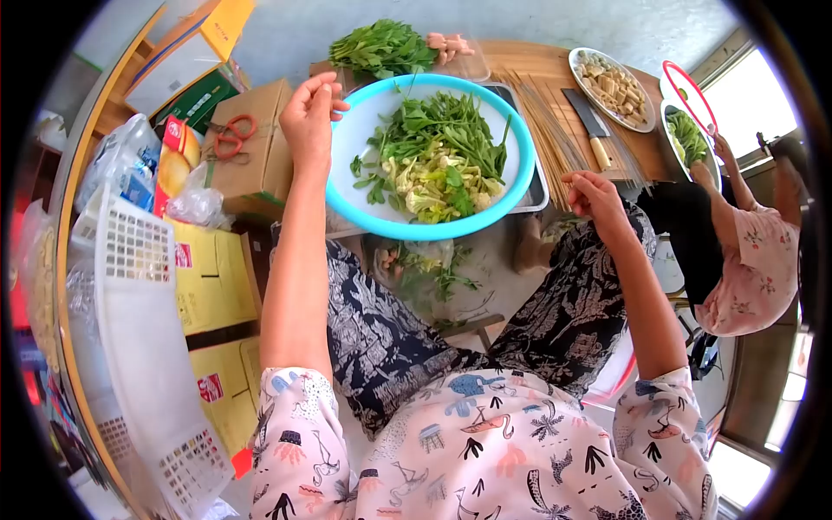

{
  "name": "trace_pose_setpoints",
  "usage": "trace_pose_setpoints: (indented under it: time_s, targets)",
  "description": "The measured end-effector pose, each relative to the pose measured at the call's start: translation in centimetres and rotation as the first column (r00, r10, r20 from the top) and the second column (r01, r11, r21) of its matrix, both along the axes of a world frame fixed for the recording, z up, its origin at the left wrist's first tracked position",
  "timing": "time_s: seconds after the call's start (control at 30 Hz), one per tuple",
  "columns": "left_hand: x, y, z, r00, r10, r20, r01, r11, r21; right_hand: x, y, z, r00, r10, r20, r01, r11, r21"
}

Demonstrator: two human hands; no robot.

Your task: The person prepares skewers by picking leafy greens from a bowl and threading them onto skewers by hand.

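Note:
My left hand [310,117] is raised at the left rim of a blue-rimmed white basin [347,186], its fingers curled together. Anything between those fingertips is too small to make out. Leafy greens [442,130] and pale cauliflower florets [433,184] lie in the basin. Above my right thigh, my right hand [600,206] is closed in a pinch, and I cannot tell what it holds, if anything. Close beyond it are many thin bamboo skewers [542,121] on the wooden table [511,54]. A cleaver [587,114] with a wooden handle lies beside them.
A bunch of greens [381,48] and pink pieces [451,45] sit behind the basin. An oval plate of cut food [614,89] stands at the back right. Another person's arm [737,173] reaches toward a plate of green vegetables [686,137]. Red scissors [232,137] rest on a cardboard box.

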State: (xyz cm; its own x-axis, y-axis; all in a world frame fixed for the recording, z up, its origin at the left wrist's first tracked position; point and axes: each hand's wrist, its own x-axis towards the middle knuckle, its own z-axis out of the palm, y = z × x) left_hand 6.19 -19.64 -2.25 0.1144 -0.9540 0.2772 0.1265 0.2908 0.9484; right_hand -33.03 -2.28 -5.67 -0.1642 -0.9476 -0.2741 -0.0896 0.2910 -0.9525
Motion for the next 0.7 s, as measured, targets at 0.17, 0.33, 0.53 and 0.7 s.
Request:
trace_pose_setpoints:
  time_s: [0.17,0.33,0.53,0.7]
  targets:
    - [-0.9,-0.6,-0.8,0.999,-0.032,-0.039,0.036,0.993,0.114,-2.4,-3.7,1.0,0.989,-0.015,-0.149,0.023,0.998,0.051]
    - [-0.8,-1.0,-1.2,0.994,-0.102,0.034,0.098,0.991,0.094,-5.8,-9.5,-2.6,0.951,-0.035,-0.307,0.06,0.996,0.073]
    - [-0.1,-1.5,-1.7,0.992,-0.111,0.061,0.101,0.984,0.148,-8.2,-13.1,-5.0,0.879,-0.071,-0.471,0.096,0.995,0.029]
    - [-1.1,-1.8,-1.4,0.989,-0.113,0.094,0.096,0.98,0.172,-8.2,-13.3,-6.2,0.685,0.067,-0.726,0.117,0.973,0.2]
